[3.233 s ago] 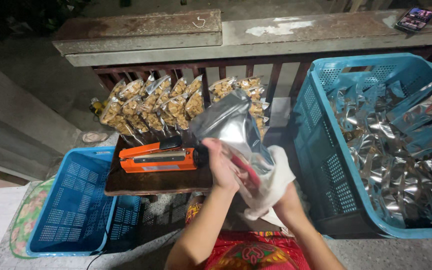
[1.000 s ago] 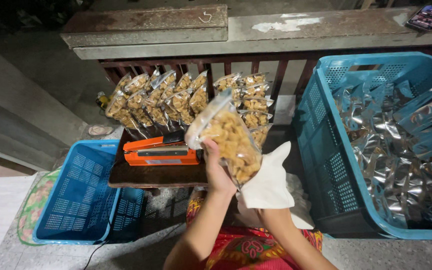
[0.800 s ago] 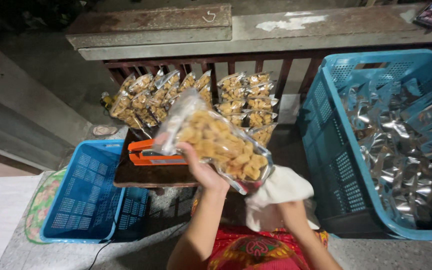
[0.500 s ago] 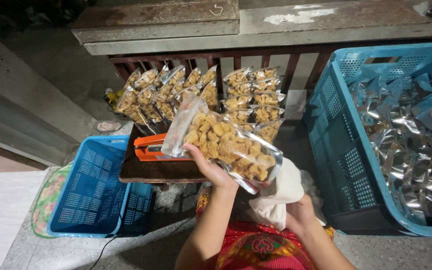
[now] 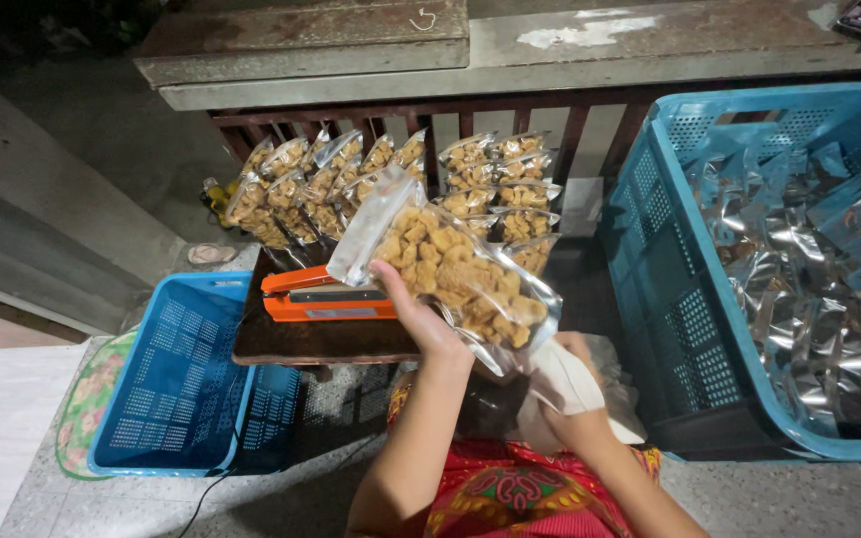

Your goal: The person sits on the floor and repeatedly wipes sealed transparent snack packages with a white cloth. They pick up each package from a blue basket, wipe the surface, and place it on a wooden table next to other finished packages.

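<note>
Holding the clear snack bag (image 5: 450, 279) flat and tilted looks wise, so the fried pieces settle away from its open mouth, which points up-left past the grip. The left hand (image 5: 426, 319) is closed on the bag's near edge; the right hand (image 5: 565, 399), lower right, pinches a white cloth (image 5: 570, 379). Left of the grip sits an empty blue basket (image 5: 166, 384), then an orange sealer (image 5: 326, 296) on the worktop (image 5: 301, 339). Filled bags (image 5: 391, 179) lean beyond. Far right, a blue crate (image 5: 690, 329) holds silver pouches (image 5: 819, 279).

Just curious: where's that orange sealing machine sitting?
The orange sealer sits left of centre on a dark board, beside the left hand and its snack bag.
</note>
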